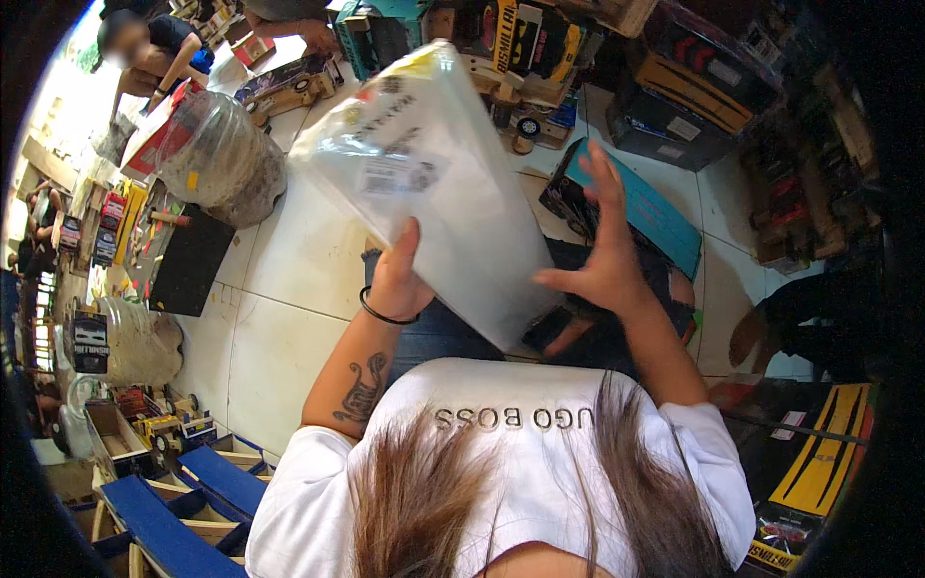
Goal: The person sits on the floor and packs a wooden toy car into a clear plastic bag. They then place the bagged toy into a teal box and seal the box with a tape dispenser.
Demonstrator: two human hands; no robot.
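Observation:
My left hand (395, 275) grips the lower left edge of a large clear plastic bag (434, 183) with a printed label, held up in front of me and tilted to the left. At the bag's right side, my right hand (602, 246) has its fingers spread, with the palm near or against the bag's lower edge. A black band circles my left wrist. Below the bag are my lap in dark jeans and a dark object (554, 328), partly hidden by the bag.
A blue wooden toy truck (641, 207) lies beyond my right hand. Two bulging clear sacks (217, 154) stand on the white tiled floor at left, next to a black box (188, 260). Blue wooden parts (183, 501) sit lower left. Another person (159, 48) crouches far left.

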